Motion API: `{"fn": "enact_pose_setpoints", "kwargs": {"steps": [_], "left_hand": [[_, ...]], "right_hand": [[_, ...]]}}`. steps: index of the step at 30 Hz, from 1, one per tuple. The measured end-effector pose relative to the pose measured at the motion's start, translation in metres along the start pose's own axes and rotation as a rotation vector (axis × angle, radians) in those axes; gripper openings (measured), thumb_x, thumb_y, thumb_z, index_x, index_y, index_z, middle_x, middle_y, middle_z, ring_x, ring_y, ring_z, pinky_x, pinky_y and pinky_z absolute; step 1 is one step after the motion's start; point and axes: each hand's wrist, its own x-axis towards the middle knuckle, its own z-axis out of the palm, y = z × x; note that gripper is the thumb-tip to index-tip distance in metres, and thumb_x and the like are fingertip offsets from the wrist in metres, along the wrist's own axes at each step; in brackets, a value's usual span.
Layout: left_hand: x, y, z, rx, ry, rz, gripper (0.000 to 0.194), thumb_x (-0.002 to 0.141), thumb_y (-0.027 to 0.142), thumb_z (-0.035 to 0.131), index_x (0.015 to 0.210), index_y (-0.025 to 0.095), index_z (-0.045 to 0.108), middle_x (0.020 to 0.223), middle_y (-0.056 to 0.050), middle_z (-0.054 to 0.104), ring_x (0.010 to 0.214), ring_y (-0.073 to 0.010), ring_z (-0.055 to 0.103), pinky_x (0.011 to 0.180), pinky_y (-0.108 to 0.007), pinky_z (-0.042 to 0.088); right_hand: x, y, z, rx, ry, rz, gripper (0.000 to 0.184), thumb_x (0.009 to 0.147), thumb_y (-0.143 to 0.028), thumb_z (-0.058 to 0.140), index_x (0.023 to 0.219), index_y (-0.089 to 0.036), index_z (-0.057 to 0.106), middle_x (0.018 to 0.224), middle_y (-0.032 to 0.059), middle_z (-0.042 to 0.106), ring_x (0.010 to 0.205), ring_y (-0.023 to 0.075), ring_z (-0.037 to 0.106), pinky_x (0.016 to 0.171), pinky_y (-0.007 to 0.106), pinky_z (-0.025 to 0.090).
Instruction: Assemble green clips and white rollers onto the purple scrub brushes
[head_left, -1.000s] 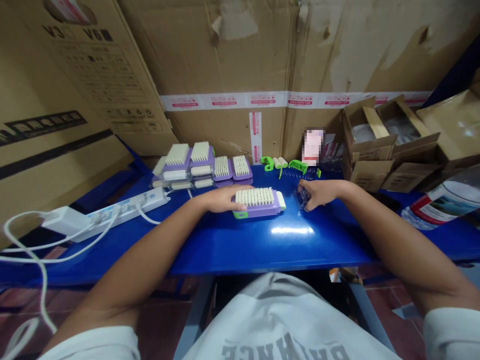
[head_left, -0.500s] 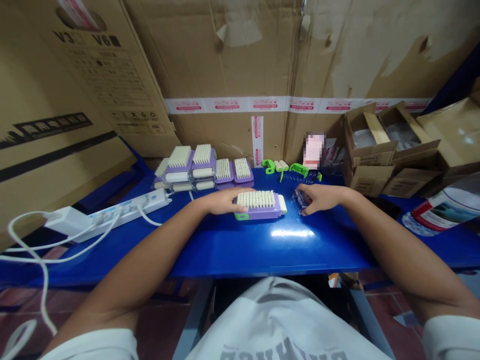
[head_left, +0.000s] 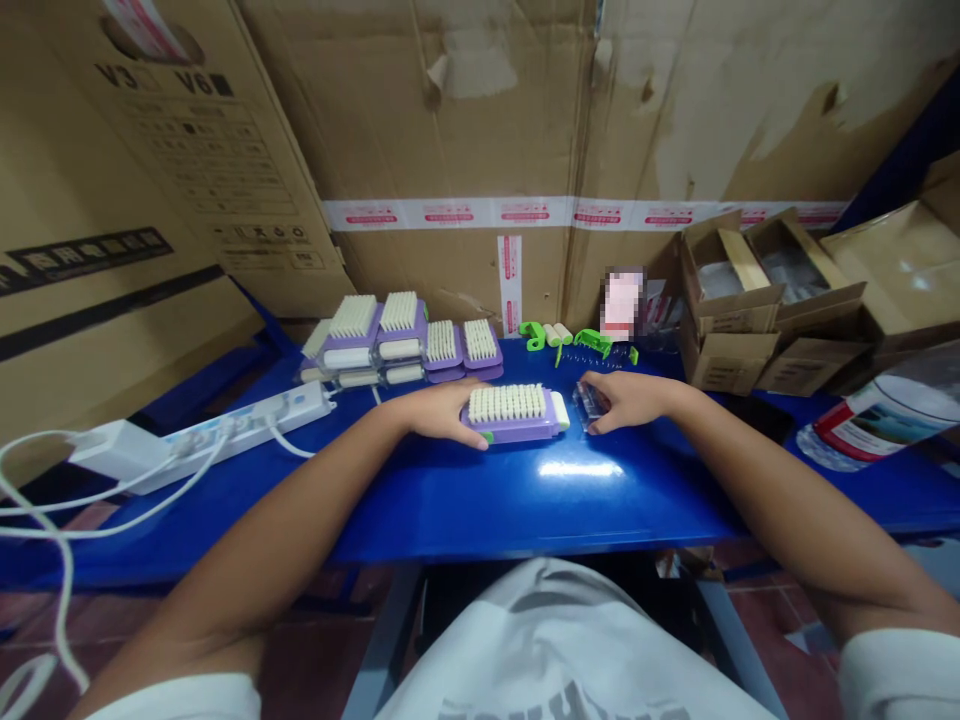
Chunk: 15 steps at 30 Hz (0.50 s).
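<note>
Left hand (head_left: pixel 442 412) grips a purple brush (head_left: pixel 510 405), right hand (head_left: pixel 630 400) a clear case (head_left: pixel 589 406).

- The counter (head_left: pixel 480 515) has a smooth, glossy blue top, with glare near its front edge.
- The brush (head_left: pixel 510 413) mid-counter has a smooth purple plastic body and dense, pale, coarse bristles.
- The clear case (head_left: pixel 589 405) just right of it is shiny transparent plastic.
- The clips (head_left: pixel 600 342) at the far edge are glossy green plastic.
- The power strip (head_left: pixel 247 425) at the left edge is smooth white plastic.
- The carton (head_left: pixel 450 120) behind the far edge is matt, scuffed, torn brown cardboard, banded with glossy tape (head_left: pixel 450 214).
- The sweatshirt (head_left: pixel 555 640) is matt pale cloth.
</note>
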Motion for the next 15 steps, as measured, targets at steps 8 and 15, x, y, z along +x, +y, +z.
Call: {"fn": "enact_pose_setpoints", "kwargs": {"steps": [8,15], "left_hand": [[0.001,0.002,0.001,0.005,-0.005,-0.025,0.097,0.074,0.068,0.084,0.152,0.020,0.054,0.156,-0.014,0.062,0.144,-0.0376,0.059,0.121,-0.042,0.048],[0.001,-0.001,0.003,0.016,-0.005,-0.014,0.096,0.074,0.069,0.083,0.152,0.020,0.055,0.157,-0.015,0.060,0.144,-0.0373,0.059,0.120,-0.041,0.048]], "right_hand": [[0.005,-0.007,0.007,-0.094,0.056,-0.024,0.076,0.082,-0.060,0.075,0.139,-0.015,0.053,0.116,0.0146,0.074,0.100,0.0335,0.072,0.077,0.035,0.048],[0.008,-0.005,0.014,-0.090,0.129,-0.097,0.084,0.080,-0.063,0.077,0.144,-0.013,0.054,0.141,0.0218,0.062,0.123,0.0414,0.067,0.102,0.046,0.052]]}}
